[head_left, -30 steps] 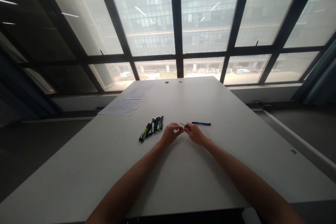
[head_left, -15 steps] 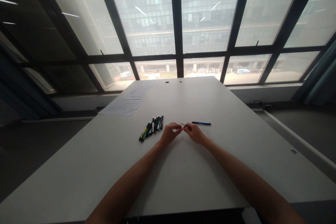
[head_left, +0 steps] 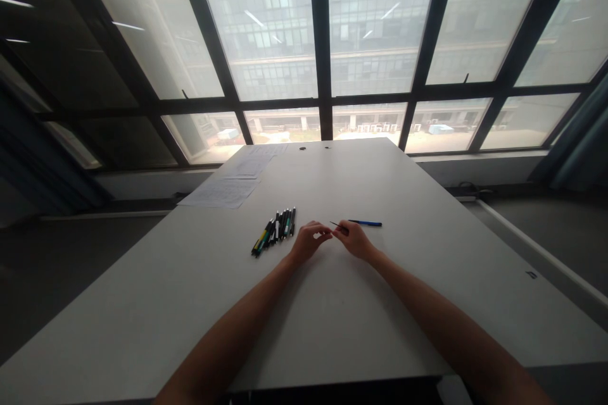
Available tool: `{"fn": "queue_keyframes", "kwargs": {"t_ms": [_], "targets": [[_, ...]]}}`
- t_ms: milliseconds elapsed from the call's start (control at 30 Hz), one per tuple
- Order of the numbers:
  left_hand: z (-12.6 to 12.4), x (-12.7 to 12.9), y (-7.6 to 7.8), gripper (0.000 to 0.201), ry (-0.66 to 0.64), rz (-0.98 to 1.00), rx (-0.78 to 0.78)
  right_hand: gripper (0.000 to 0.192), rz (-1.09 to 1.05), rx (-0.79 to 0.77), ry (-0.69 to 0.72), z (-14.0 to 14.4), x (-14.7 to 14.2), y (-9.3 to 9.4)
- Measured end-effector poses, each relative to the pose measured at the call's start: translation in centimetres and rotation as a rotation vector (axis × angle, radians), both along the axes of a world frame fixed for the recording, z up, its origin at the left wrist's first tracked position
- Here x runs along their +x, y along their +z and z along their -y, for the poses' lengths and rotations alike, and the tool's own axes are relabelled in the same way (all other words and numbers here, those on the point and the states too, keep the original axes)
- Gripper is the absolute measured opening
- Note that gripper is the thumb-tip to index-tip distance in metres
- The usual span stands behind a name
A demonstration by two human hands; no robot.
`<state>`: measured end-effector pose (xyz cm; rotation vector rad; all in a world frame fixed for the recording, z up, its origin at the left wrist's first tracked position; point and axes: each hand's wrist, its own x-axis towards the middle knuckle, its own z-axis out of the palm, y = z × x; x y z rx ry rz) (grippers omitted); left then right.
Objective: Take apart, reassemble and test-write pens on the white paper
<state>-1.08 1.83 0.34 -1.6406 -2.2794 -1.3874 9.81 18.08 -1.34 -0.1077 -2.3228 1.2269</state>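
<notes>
My right hand (head_left: pixel 355 242) is closed in a pinch, and a thin dark stick that looks like a pen refill (head_left: pixel 335 224) pokes out of it to the left. Thumb and forefinger of my left hand (head_left: pixel 308 242) are pinched together, their tips meeting those of the right; whatever sits between them is too small to make out. Just beyond the right hand lies a blue pen with a dark end (head_left: pixel 368 223), partly behind the fingers. Left of my left hand, several pens (head_left: pixel 278 229), mostly black with some yellow and green, lie side by side.
Under both hands stretches a long white table (head_left: pixel 332 316). Printed paper sheets (head_left: pixel 218 193) lie along its far left edge. Two small dark items, one a round disc (head_left: pixel 303 149), are at the far end. A small dark mark (head_left: pixel 531 274) shows near the right edge.
Both hands have shifted very slightly to the right, still fingertip to fingertip. The thin stick has moved along with the right hand, which covers a bit more of the blue pen.
</notes>
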Motion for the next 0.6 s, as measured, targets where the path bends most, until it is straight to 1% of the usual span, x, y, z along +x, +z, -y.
{"fn": "queue_keyframes", "kwargs": {"t_ms": [100,233,400,600], "targets": [[0.0,-0.05,-0.07,0.02,0.003,-0.008,0.004,0.025,0.01,0.026,-0.012,0.14,0.17,0.28],[-0.06,-0.11,-0.25,0.019,0.004,-0.03,0.047,0.025,0.019,0.027,0.011,0.22,0.25,0.47],[-0.19,-0.25,-0.44,0.013,0.001,-0.068,0.074,0.025,-0.002,0.041,0.007,0.12,0.08,0.2],[-0.24,-0.37,-0.58,0.014,-0.004,-0.089,0.084,0.029,0.005,0.052,0.008,0.1,-0.01,-0.08]]}}
